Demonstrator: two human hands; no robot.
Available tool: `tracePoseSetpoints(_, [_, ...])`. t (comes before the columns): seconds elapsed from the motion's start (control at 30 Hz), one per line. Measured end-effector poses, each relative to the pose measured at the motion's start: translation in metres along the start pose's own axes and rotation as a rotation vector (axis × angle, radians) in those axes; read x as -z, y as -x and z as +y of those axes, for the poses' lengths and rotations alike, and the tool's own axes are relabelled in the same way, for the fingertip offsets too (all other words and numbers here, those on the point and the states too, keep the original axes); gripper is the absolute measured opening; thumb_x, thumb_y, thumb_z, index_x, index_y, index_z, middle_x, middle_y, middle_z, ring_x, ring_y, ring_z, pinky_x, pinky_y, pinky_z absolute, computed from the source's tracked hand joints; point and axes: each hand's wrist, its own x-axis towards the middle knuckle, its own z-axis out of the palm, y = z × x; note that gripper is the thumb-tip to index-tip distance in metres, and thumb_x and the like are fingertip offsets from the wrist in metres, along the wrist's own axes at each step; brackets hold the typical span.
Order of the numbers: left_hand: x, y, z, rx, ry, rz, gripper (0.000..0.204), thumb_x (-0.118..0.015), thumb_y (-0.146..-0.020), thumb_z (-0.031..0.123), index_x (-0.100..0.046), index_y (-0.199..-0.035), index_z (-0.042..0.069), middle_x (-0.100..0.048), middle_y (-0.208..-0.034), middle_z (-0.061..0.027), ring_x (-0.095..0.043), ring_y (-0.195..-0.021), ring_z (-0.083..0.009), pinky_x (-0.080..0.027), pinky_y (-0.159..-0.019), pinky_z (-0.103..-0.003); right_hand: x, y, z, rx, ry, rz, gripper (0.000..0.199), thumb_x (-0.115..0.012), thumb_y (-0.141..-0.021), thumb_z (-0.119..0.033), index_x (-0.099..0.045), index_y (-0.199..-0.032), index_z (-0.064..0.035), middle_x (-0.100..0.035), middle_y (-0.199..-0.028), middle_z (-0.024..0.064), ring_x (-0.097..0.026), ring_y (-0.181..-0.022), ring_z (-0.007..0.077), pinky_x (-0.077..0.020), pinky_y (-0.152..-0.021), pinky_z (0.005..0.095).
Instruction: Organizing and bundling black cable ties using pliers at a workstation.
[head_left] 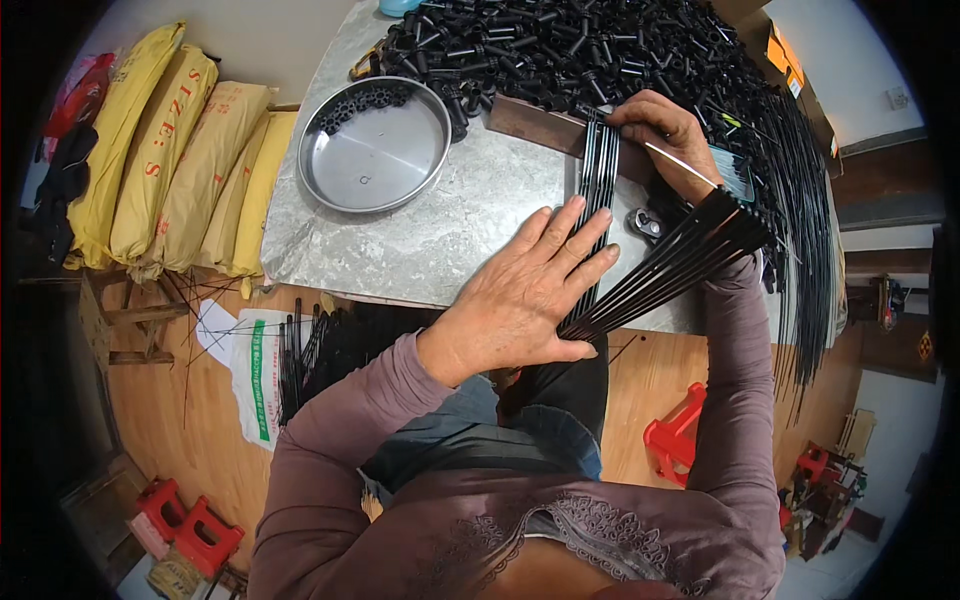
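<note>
Rods [598, 175] are laid side by side on the table [440, 230], ends butted against a wooden stop [535, 125] for alignment; left hand [530, 290] is pressed flat, open, pinning them; right hand [668, 130] is closed on a pale thin rod [680, 165] at the stop; a fanned bundle [680, 265] is tucked under the right forearm.

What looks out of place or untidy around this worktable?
Loose black rods lie scattered askew across the wooden floor beside the white sack, left of the table. On the table nothing looks spilled or damaged.
</note>
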Motion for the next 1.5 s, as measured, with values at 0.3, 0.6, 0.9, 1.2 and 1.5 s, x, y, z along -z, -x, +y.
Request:
tracePoseSetpoints(0.3, [0.001,0.000,0.001,0.000,-0.006,-0.007,0.086,-0.074,-0.068,0.051,-0.047,-0.133,0.003,-0.029,-0.148,-0.0206,-0.023,-0.139,-0.0389,-0.020,-0.114,-0.049,-0.002,0.002,0.001,0.010,0.013,0.041,0.020,-0.057,-0.082,0.009,-0.066,-0.098,0.0014,-0.061,-0.094,0.0053,-0.060,-0.090,0.0143,-0.0483,-0.080,0.0255])
tracePoseSetpoints(0.6, [0.004,-0.009,0.007,-0.001,-0.080,-0.094,0.090,-0.074,-0.067,0.053,-0.045,-0.136,0.002,-0.028,-0.149,-0.0221,-0.023,-0.139,-0.0417,-0.024,-0.112,-0.051,-0.003,0.007,0.004,0.044,0.109,0.123,0.017,-0.062,-0.082,-0.002,-0.068,-0.097,-0.0068,-0.064,-0.092,0.0064,-0.063,-0.087,0.0240,-0.0502,-0.076,0.0334])
tracePoseSetpoints(0.9, [0.003,-0.012,0.008,0.009,-0.128,-0.161,0.094,-0.065,-0.071,0.065,-0.040,-0.141,0.008,-0.024,-0.152,-0.0210,-0.019,-0.141,-0.0421,-0.016,-0.113,-0.053,0.002,0.003,0.008,0.125,0.130,0.099,0.013,-0.062,-0.083,-0.006,-0.068,-0.095,-0.0071,-0.065,-0.093,0.0066,-0.065,-0.088,0.0265,-0.0511,-0.076,0.0353])
tracePoseSetpoints(1.2, [0.003,-0.019,0.015,0.041,-0.112,-0.179,0.099,-0.080,-0.059,0.054,-0.043,-0.139,0.008,-0.027,-0.150,-0.0233,-0.022,-0.139,-0.0454,-0.024,-0.109,-0.055,0.001,0.009,0.005,0.124,0.150,0.130,0.014,-0.059,-0.083,-0.002,-0.064,-0.097,-0.0043,-0.064,-0.092,0.0077,-0.064,-0.086,0.0265,-0.0498,-0.076,0.0354])
tracePoseSetpoints(1.5, [0.003,-0.020,0.016,0.033,-0.133,-0.157,0.098,-0.082,-0.057,0.051,-0.046,-0.137,0.007,-0.030,-0.148,-0.0242,-0.027,-0.137,-0.0459,-0.027,-0.108,-0.055,-0.003,0.004,0.009,0.128,0.133,0.165,0.011,-0.061,-0.083,-0.004,-0.064,-0.094,-0.0044,-0.067,-0.089,0.0075,-0.065,-0.087,0.0273,-0.0493,-0.078,0.0369])
